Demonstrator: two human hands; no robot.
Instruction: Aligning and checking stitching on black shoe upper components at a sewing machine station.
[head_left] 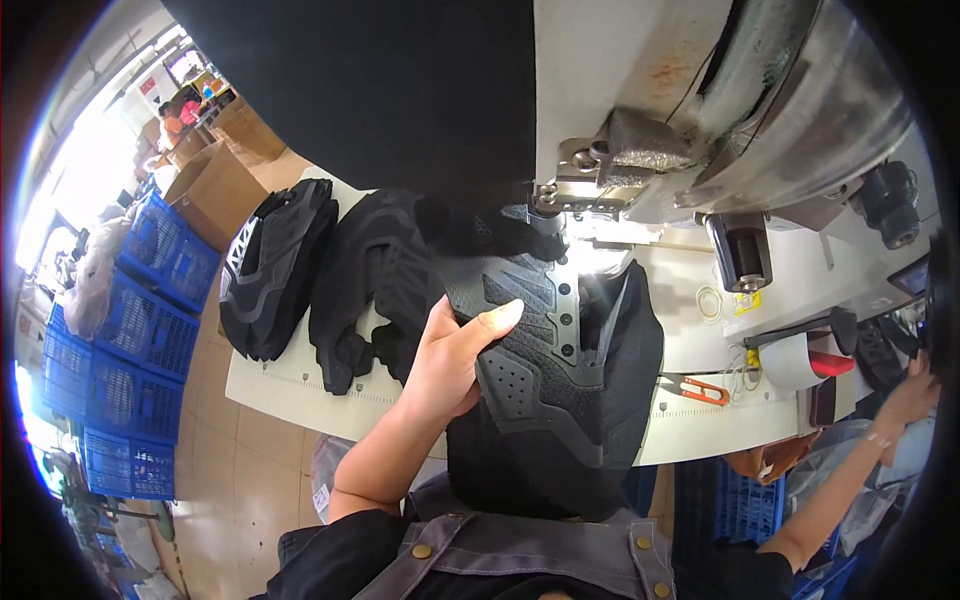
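Note:
My left hand (462, 352) grips a black shoe upper (545, 375), thumb on top and the other fingers hidden beneath. The upper has eyelet holes along one edge and a perforated patch on its side. Its far end lies under the head of a sewing machine (640, 150), by the lit needle area. Out at the far right, my right hand (908, 398) reaches beside a dark piece (878, 355); its fingers are too unclear to read. To the left on the white table lie more black uppers (385, 255) and a stack of them (275, 275).
Orange-handled thread snips (695, 390) lie on the white table (690, 440) at right, near a ruler strip. Blue crates (140, 320) and cardboard boxes (215, 190) stand on the floor at left. A black panel (400, 90) hangs over the far side. People sit in the far background.

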